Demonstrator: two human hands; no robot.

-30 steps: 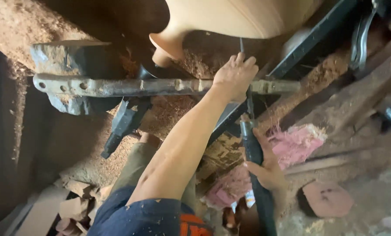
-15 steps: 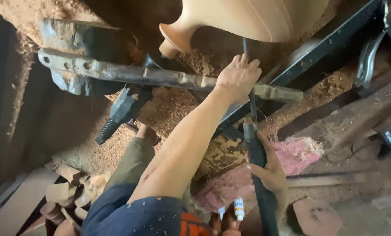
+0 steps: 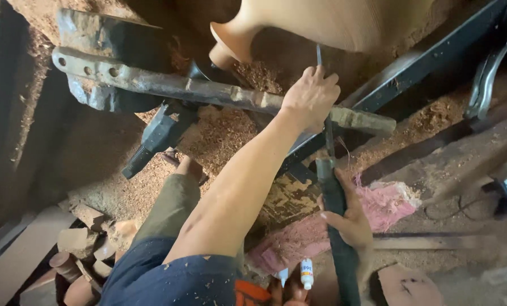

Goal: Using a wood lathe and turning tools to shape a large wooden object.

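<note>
- Two hands closed on long chisel [image 3: 332, 187]: left hand [image 3: 310, 97] pinned blade to tool rest [image 3: 208, 92], right hand [image 3: 350, 222] gripped handle.
- Risked a catch gouging wooden vase [image 3: 333, 22] if tilted.

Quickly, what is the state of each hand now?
Left hand: closed on the chisel, near its blade, over the tool rest.
Right hand: closed on the chisel's dark handle.

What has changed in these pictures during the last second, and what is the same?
Mostly the head camera shifted: the pale wooden vase and metal tool rest sit slightly differently in frame. The left hand stays on the rest, steadying the chisel; the right hand keeps gripping its dark handle. Nothing was released.
</note>
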